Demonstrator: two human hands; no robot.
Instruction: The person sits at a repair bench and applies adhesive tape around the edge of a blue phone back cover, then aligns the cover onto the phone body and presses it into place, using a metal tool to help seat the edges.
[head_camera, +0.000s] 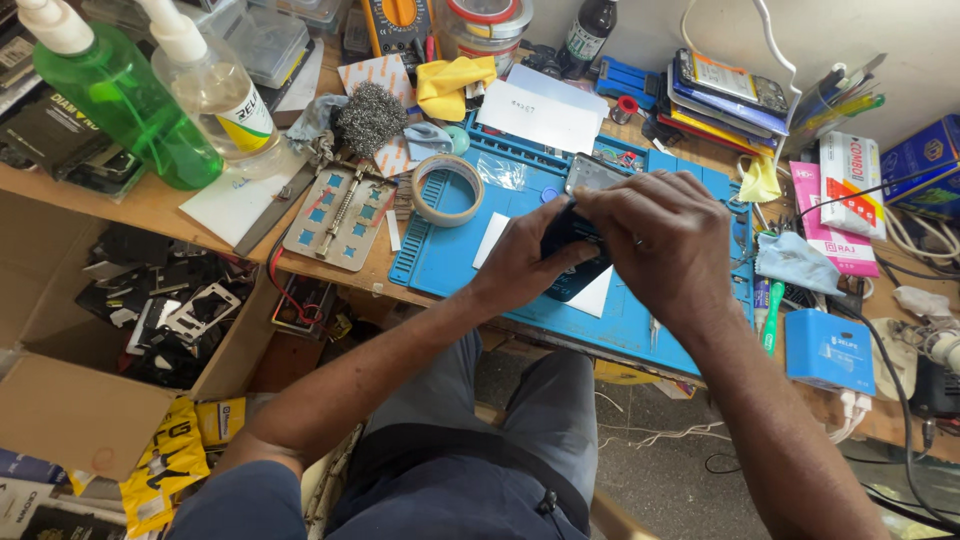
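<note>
Left grip (525, 262): closed around lower body of dark smartphone (580, 220).
Right grip (655, 235): fingers clamped over phone's upper edge.
Smartphone position: held just above blue work mat (450, 255), over white paper (492, 238).
Mat surroundings: tape roll (447, 188) at left; cluttered counter (150, 205) beyond.

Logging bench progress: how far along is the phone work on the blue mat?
Done: no finished step shows. In hand: both hands grip a dark phone over the blue mat, left hand below, right hand on top, so its state is mostly hidden. Left: the roll of tape and the green-handled tool lie untouched nearby.
</note>
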